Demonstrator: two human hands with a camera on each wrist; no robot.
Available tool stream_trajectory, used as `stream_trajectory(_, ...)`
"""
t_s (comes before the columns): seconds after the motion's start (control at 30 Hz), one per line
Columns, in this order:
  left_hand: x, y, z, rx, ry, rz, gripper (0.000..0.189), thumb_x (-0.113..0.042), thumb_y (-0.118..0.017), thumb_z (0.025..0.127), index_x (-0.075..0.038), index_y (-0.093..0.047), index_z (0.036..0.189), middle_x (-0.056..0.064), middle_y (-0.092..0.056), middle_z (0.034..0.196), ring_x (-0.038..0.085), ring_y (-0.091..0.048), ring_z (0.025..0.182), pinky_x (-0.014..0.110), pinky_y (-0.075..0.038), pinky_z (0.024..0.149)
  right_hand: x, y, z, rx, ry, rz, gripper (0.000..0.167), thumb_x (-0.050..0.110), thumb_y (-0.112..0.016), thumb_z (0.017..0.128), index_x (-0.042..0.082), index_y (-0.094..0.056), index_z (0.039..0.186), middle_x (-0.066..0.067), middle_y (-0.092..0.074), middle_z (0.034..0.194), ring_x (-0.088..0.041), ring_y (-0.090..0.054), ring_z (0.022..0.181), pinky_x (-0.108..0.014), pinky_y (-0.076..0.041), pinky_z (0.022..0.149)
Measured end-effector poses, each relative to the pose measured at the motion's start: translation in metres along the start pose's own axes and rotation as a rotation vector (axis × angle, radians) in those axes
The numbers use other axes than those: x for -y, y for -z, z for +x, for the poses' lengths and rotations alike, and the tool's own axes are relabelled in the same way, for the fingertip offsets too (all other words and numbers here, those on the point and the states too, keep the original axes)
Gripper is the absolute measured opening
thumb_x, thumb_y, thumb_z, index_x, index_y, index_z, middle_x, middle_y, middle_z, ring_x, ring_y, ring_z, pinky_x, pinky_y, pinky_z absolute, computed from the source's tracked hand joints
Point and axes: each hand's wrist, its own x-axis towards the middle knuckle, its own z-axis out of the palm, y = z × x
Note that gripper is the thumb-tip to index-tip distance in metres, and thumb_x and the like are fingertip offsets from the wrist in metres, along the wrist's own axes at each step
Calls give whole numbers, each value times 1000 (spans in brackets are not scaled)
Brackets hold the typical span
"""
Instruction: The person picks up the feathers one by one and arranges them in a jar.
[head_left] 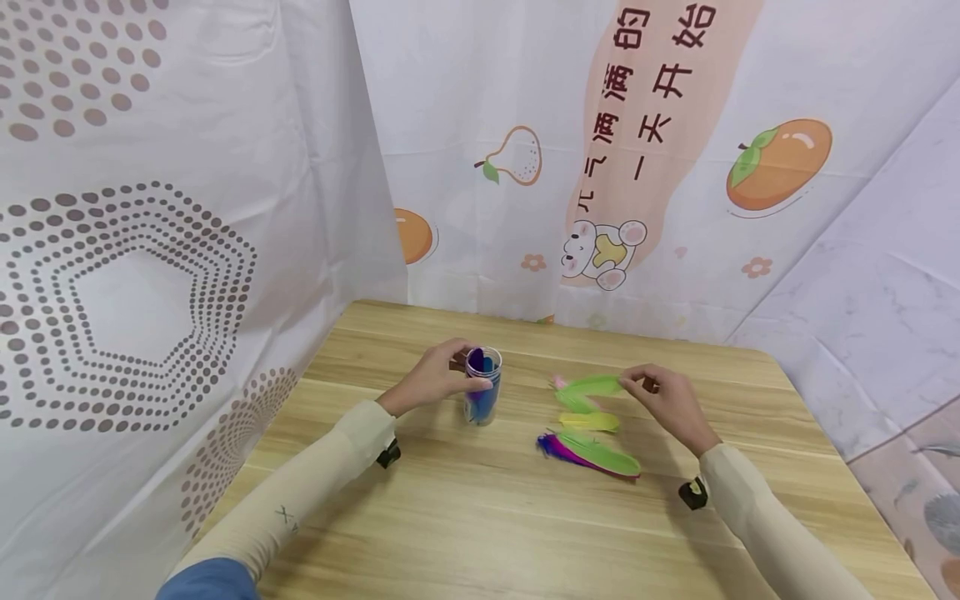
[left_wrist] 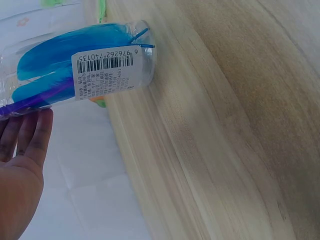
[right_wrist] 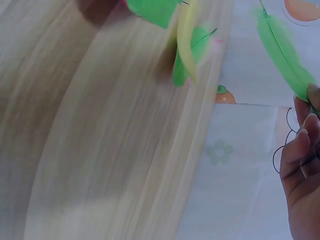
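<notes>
My left hand (head_left: 435, 379) grips a clear plastic jar (head_left: 481, 408) near its top, thumb across the front and fingers behind. Blue feathers (left_wrist: 70, 47) and a purple one stand inside it, seen through the wall beside a white barcode label (left_wrist: 104, 72). To the right, my right hand (head_left: 670, 402) pinches a green feather (right_wrist: 282, 55) between thumb and forefinger, its quill tip pointing away from the hand. Below that hand lie a yellow feather (head_left: 590, 422) and a pile with a light green feather (head_left: 600, 454) over magenta and blue ones. Pink and green feathers overlap the held one.
The wooden table (head_left: 450, 517) ends at a white printed curtain (head_left: 465, 225) behind and another curtain (head_left: 150, 317) on the left. A small black device (head_left: 693, 493) is strapped at the right wrist, and a similar one (head_left: 389, 452) at the left.
</notes>
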Motion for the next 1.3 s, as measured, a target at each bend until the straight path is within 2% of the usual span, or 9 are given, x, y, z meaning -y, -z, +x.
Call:
stream_trajectory(0.37,-2,0,0,0,-3,8,60,-44,-87,83,-14,-65,130,-5,-67,115,16,-64,105,37,-56,91,12,3,10,8,-16,27,14,26,-72,99,15,-77,106,-6,-67,77,-14,-50,62,-27,-41,56)
stream_trajectory(0.63,-2,0,-1,0,-4,9,57,-45,-87,83,-18,-65,128,-5,-67,115,16,-64,105,37,-56,91,15,4,15,14,-32,38,15,30,-71,100,18,-77,107,5,-64,75,-13,-49,59,-28,-41,55)
stream_trajectory(0.8,-1,0,0,-5,-1,12,57,-45,-87,83,-18,-65,129,-6,-67,116,15,-65,105,37,-56,91,16,4,20,-6,-8,47,14,29,-73,99,18,-78,105,6,-62,70,-12,-47,55,-27,-39,51)
stream_trajectory(1.1,-2,-1,-1,-4,4,16,56,-44,-87,83,-17,-65,127,-5,-68,114,15,-65,104,37,-56,91,19,4,24,0,-43,78,17,33,-72,99,18,-78,105,3,-60,68,-12,-45,54,-27,-39,51)
stream_trajectory(1.3,-2,-1,0,-10,14,17,56,-43,-88,83,-18,-65,127,-5,-68,114,15,-65,104,36,-56,90,27,4,31,-16,-29,82,17,34,-71,99,19,-78,103,2,-56,64,-12,-42,52,-28,-36,50)
